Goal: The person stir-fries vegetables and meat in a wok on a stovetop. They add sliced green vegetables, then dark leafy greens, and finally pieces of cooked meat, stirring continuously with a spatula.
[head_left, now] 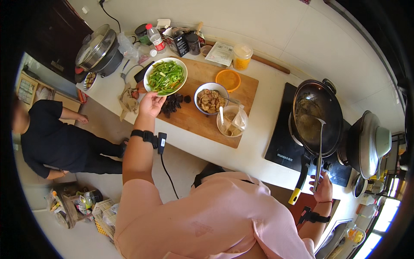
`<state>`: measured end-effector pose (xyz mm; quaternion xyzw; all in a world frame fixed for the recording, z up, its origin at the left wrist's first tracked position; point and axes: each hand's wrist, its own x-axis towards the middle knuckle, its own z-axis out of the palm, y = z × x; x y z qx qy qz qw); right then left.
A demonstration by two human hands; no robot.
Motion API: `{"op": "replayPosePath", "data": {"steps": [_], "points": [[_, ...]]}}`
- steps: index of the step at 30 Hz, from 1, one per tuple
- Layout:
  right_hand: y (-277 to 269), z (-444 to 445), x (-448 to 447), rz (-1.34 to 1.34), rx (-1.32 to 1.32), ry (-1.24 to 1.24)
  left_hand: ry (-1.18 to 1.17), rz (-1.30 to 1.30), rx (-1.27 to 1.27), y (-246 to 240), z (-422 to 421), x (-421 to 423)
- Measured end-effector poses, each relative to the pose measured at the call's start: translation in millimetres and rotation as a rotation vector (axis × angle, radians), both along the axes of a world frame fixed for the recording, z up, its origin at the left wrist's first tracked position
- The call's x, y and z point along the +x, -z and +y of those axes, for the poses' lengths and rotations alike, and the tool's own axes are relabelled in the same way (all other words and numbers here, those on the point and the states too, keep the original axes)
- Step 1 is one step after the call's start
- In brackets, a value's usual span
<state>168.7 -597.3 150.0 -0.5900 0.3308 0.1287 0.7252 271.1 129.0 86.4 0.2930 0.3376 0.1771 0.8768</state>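
My left hand [152, 103] grips the near rim of a white bowl [184, 81], raised over the left end of the cutting board. Sliced green peppers [165, 75] fill this tilted bowl. By the cooktop's front edge, my right hand [322, 187] is at the handle of a metal ladle [319, 158]. Its fingers show on both sides of the handle; whether they close on it is unclear. The ladle's head rests inside a dark wok [331, 129], over a little oily liquid. The wok stands on a black cooktop [278, 142], its yellow-tipped handle [295, 196] towards me.
On the wooden cutting board [190, 129] are a bowl of meat chunks [208, 101], black fungus [173, 104], an orange lid [228, 81] and a plastic tub [244, 124]. A lidded pot [364, 142] stands right of the wok. At left stands a person [61, 139] in dark clothes.
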Motion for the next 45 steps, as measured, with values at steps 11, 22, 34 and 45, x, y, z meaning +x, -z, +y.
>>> {"op": "replayPosePath", "data": {"steps": [11,22,34,45], "points": [[-15,37,12,0.038,-0.915,-0.033,0.272,0.236,0.048,49,59,108],[-40,83,-36,-0.166,-1.283,0.072,0.577,0.196,0.258,97,88,124],[-39,84,-48,-0.119,-1.079,0.158,0.156,0.150,1.733,-22,-25,93],[-19,10,-37,-0.312,-0.877,0.089,1.675,0.250,-0.172,-44,-475,-71]]}}
